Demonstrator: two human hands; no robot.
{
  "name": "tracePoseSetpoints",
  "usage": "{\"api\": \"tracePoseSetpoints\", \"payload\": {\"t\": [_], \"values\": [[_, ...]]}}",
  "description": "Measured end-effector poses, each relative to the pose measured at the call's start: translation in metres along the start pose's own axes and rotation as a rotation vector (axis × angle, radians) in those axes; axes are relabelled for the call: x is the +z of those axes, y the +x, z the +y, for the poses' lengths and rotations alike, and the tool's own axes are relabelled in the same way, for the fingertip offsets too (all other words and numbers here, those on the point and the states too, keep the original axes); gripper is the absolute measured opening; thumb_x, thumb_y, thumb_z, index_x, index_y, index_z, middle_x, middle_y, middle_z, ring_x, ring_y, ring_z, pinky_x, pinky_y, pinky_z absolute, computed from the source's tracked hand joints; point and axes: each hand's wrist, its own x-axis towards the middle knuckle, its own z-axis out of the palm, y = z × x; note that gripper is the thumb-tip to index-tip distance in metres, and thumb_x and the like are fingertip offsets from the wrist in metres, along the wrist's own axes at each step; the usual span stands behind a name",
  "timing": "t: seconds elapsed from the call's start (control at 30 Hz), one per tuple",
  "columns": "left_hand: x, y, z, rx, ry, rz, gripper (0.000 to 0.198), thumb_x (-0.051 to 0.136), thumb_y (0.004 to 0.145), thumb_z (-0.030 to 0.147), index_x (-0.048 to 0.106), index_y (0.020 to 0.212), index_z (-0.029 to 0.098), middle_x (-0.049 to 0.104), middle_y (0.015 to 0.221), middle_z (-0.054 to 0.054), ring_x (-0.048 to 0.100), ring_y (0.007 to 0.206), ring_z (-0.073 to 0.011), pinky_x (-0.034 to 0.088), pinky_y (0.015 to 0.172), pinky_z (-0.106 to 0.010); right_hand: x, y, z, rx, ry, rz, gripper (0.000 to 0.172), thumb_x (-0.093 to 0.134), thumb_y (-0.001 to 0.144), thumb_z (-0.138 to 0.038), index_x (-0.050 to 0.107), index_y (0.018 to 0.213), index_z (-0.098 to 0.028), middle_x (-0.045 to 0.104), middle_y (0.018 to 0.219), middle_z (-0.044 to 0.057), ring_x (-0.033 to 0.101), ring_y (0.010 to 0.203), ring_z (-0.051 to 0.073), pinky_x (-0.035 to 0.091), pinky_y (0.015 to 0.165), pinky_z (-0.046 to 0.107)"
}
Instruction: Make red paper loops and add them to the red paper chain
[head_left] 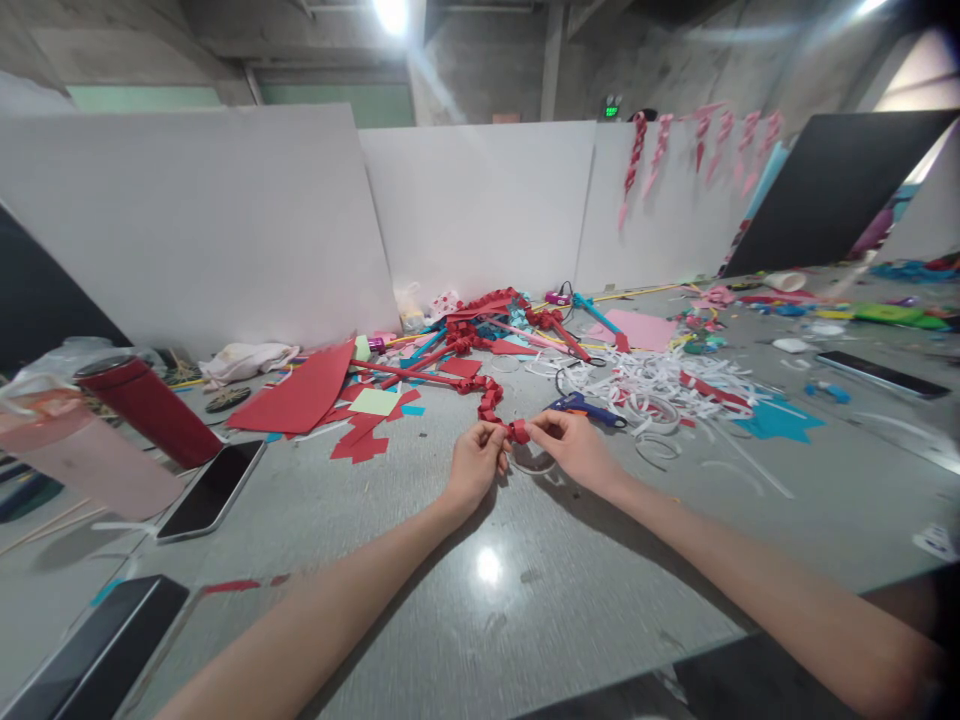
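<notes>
My left hand [475, 462] and my right hand [571, 442] meet over the grey table [420, 560], both pinched on the near end of a folded red paper chain [489, 396]. The chain's end [517, 431] sits between my fingertips, and the rest runs back toward a heap of red paper pieces [480, 320]. A blue glue gun [585, 408] lies just behind my right hand. A loop of white paper strip [534, 466] lies under my hands.
Red paper sheets [300, 395] and scraps lie at left, white paper strips [660, 385] at right. A phone [211, 490], a red bottle [154, 408] and a pink bottle [82, 450] stand at left, another phone [881, 374] at right. White boards [480, 205] wall the back.
</notes>
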Motion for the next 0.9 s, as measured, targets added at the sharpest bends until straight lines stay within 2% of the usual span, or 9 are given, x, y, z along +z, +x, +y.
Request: {"api": "tracePoseSetpoints", "payload": {"t": [0.2,0.33,0.53,0.77,0.9], "values": [[0.0000,0.0023,-0.0042,-0.003,-0.005,-0.012,0.039,0.066,0.087,0.054,0.059,0.089,0.016,0.061,0.070,0.000,0.051,0.045,-0.0068,0.040,0.043,-0.019,-0.0001,-0.0002,-0.0016,-0.007,0.010,-0.008,0.035,0.061,0.092,-0.049,0.074,0.089,-0.017,0.073,0.084,0.006,0.063,0.075,0.020,0.047,0.070,0.031],[0.0006,0.0018,-0.0040,-0.002,-0.043,-0.012,0.036,0.060,0.092,0.053,0.053,0.088,0.018,0.057,0.069,0.003,0.051,0.045,-0.0076,0.041,0.042,-0.020,-0.0009,-0.0012,-0.0038,-0.007,0.000,-0.012,0.034,0.062,0.092,-0.049,0.074,0.089,-0.017,0.074,0.084,0.005,0.064,0.076,0.020,0.047,0.071,0.031],[0.0014,0.0013,-0.0026,-0.032,-0.091,0.024,0.036,0.053,0.095,0.052,0.042,0.078,0.022,0.044,0.058,0.008,0.047,0.042,-0.0082,0.037,0.041,-0.019,-0.0001,-0.0005,-0.0018,-0.007,0.004,-0.010,0.034,0.062,0.091,-0.049,0.073,0.090,-0.018,0.074,0.084,0.005,0.064,0.077,0.020,0.048,0.072,0.031],[-0.0005,-0.0002,-0.0027,-0.053,0.066,0.048,0.045,0.053,0.094,0.052,0.043,0.063,0.021,0.040,0.043,0.007,0.038,0.036,-0.0072,0.028,0.039,-0.020,0.0003,-0.0007,-0.0026,0.009,-0.005,-0.003,0.032,0.063,0.091,-0.048,0.073,0.088,-0.018,0.073,0.081,0.004,0.063,0.072,0.019,0.046,0.067,0.030],[0.0004,-0.0020,0.0004,-0.071,0.053,0.024,0.048,0.055,0.092,0.056,0.044,0.060,0.021,0.040,0.040,0.007,0.039,0.033,-0.0076,0.029,0.037,-0.020,0.0002,-0.0008,-0.0026,0.000,-0.004,-0.005,0.033,0.062,0.091,-0.049,0.074,0.089,-0.018,0.074,0.083,0.005,0.064,0.074,0.019,0.047,0.069,0.030]]}}
